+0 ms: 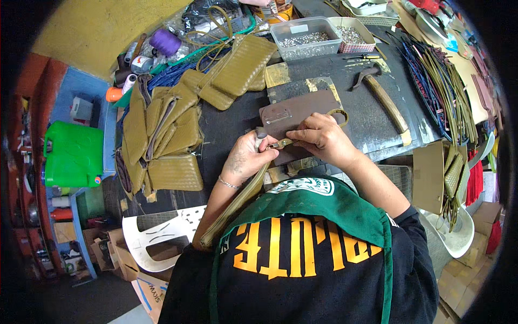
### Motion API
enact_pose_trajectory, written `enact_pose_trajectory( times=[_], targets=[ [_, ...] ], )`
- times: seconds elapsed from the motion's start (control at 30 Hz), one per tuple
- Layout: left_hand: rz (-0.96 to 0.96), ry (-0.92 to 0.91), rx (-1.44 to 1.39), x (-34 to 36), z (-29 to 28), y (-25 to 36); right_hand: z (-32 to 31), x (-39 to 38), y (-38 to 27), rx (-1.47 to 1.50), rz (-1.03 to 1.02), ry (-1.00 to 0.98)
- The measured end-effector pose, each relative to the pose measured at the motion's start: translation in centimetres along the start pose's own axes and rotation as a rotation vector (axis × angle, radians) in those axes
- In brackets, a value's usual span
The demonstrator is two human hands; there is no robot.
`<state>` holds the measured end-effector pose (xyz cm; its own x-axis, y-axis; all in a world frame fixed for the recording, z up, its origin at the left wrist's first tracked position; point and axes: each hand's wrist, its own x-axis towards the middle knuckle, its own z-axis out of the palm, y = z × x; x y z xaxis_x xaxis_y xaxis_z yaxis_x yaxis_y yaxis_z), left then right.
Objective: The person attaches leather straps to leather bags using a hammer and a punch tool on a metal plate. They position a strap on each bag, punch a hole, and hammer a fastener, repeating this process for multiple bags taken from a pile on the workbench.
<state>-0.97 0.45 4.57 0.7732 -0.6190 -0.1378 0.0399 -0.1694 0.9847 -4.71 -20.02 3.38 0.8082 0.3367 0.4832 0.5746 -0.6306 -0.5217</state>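
Observation:
My left hand (249, 156) is closed, pinching a small metal clasp (280, 144) between thumb and fingers. A short grey cylindrical piece (261, 133) also sticks up at its fingers. My right hand (325, 139) is closed on a narrow olive strap (341, 114), which loops up behind the knuckles and meets the clasp. Below the left hand, an olive woven pouch (237, 202) hangs along my forearm, partly hidden by the apron. A brown leather-like sheet (278, 114) lies under both hands. To their right rests a hammer (386, 102) with a wooden handle.
Olive woven pouches (175, 137) are piled at the left. Farther back stand a clear plastic bin (306, 40) and a smaller basket (353, 33) of metal bits. Dark and olive straps (440, 86) lie at the right. A purple thread spool (165, 42) sits at the back left.

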Motion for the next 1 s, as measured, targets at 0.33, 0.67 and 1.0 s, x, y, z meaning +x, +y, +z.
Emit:
enact_pose_trajectory(
  times=[0.33,0.67,1.0],
  targets=[
    [-0.063,0.130,0.666,0.5,-0.6,-0.2,0.3,-0.2,0.2,-0.024,0.097,-0.188],
    [-0.115,0.074,0.651,1.3,-1.5,-2.9,0.4,-0.2,-0.3,-0.163,0.199,-0.310],
    [-0.232,0.013,0.274,1.2,-1.7,-4.2,0.0,0.3,-0.6,-0.217,0.192,-0.325]
  ],
)
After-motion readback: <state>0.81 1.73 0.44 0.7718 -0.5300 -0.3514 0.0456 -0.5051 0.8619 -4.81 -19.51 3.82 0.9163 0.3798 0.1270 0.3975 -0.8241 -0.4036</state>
